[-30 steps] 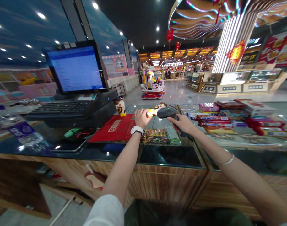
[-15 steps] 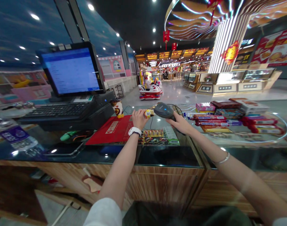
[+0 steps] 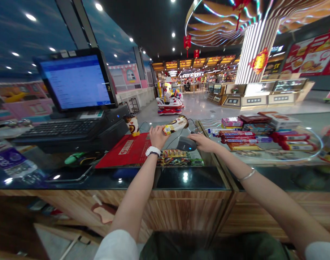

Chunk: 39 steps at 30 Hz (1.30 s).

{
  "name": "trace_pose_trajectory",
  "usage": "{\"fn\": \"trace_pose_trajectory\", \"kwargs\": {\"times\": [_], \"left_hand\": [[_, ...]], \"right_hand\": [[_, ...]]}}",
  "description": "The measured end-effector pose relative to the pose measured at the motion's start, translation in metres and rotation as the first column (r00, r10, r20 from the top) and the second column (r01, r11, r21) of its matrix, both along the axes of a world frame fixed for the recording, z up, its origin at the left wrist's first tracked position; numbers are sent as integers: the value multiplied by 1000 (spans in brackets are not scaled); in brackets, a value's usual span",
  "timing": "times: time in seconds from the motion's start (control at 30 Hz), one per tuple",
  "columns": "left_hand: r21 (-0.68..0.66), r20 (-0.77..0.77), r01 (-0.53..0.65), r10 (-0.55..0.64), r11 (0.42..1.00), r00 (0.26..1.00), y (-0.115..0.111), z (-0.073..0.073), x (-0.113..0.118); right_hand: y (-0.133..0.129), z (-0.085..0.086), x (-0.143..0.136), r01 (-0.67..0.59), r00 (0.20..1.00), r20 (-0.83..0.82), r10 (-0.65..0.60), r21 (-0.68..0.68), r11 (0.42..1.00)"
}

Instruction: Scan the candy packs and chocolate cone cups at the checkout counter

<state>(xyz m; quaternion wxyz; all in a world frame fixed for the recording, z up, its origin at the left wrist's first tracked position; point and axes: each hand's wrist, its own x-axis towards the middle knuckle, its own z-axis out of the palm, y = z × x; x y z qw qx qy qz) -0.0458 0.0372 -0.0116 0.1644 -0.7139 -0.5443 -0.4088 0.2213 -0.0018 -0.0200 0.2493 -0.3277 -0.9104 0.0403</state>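
My left hand is closed on one end of a yellow, white and brown container, held tilted above the counter. To its right, my right hand grips a dark barcode scanner by its handle. The scanner's head points left and sits just below the container, with a gap between them. A red sheet lies on the counter left of my left hand. Beneath the hands are small colourful packets. A patterned cup stands behind the red sheet.
On the left stand a monitor, a keyboard and a plastic bottle; a phone lies in front. Candy rolls and snack boxes are stacked at the right. A thin cable loops behind the scanner.
The scanner has moved down, its head now below the container instead of in front of it. More of the container shows. The view has shifted slightly.
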Motion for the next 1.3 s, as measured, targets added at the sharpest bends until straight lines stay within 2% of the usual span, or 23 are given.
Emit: {"fn": "trace_pose_trajectory", "kwargs": {"times": [0.23,0.4,0.57,0.63,0.7,0.8,0.87,0.93,1.03,1.13,1.3], "left_hand": [[2,7,14,-14,1000,1000,-1,1,2],[-1,2,20,-20,1000,1000,-4,3,4],[10,6,45,-45,999,999,-9,6,8],[17,9,58,-59,998,998,-12,7,11],[29,11,79,-79,996,997,-17,9,15],[45,4,121,-121,992,993,-26,15,23],[64,1,142,-143,988,990,-33,20,29],[85,5,156,-157,984,988,-39,25,36],[101,8,177,-178,979,984,-49,29,48],[106,-21,227,-226,968,974,-60,31,61],[106,-137,298,-282,949,949,-82,32,92]], "right_hand": [[10,-9,8,63,992,112,-58,-46,997],[16,-15,9,29,993,117,-24,-39,999],[21,-19,7,-54,998,9,55,-80,995],[23,-19,8,-12,997,-76,3,-119,993],[24,-17,8,71,972,-206,-112,-194,978],[23,-11,5,126,850,-429,-304,-395,910],[19,-4,0,40,743,-554,-377,-526,850],[13,1,-7,-91,641,-654,-402,-585,806],[-2,8,-15,-242,502,-756,-420,-589,771],[-19,11,-18,-325,343,-821,-457,-560,762],[-49,12,-6,-418,58,-912,-405,-391,820]]}}
